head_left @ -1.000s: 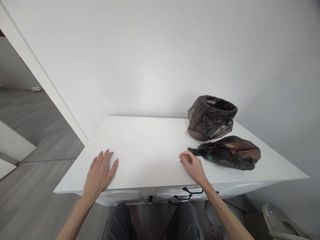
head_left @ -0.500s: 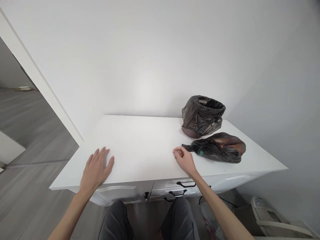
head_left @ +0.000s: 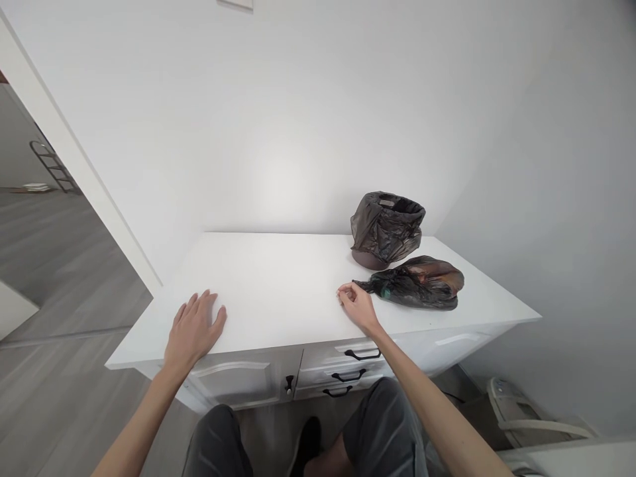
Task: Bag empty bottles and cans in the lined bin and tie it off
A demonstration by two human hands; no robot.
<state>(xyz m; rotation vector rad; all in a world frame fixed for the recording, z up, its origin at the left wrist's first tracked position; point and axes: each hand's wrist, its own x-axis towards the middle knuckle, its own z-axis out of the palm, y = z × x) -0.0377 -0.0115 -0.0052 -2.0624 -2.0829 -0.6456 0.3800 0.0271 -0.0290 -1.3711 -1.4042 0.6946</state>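
Note:
My left hand (head_left: 194, 328) lies flat on the left part of the white cabinet top (head_left: 268, 285), fingers spread, holding nothing. Farther right, my right hand (head_left: 356, 307) rests on the same top with its fingers curled in; I see nothing in them. Just beyond its knuckles is the twisted neck of a black plastic bag (head_left: 422, 283). This knotted bag lies on its side, and something orange-brown and something green show through it. Behind it stands a small brown bin (head_left: 368, 259), lined with an open black bag (head_left: 385, 225).
A white wall (head_left: 283, 119) rises behind the cabinet. Black drawer handles (head_left: 348, 376) are on its front, above my knees. On the floor at the right is a pale appliance-like object (head_left: 521, 411). A doorway with grey flooring (head_left: 54, 252) opens at the left.
My view has shifted, so the bags and bin appear a little farther left. My knees have moved apart and a dark shoe now shows. Both hands stay in place on the top.

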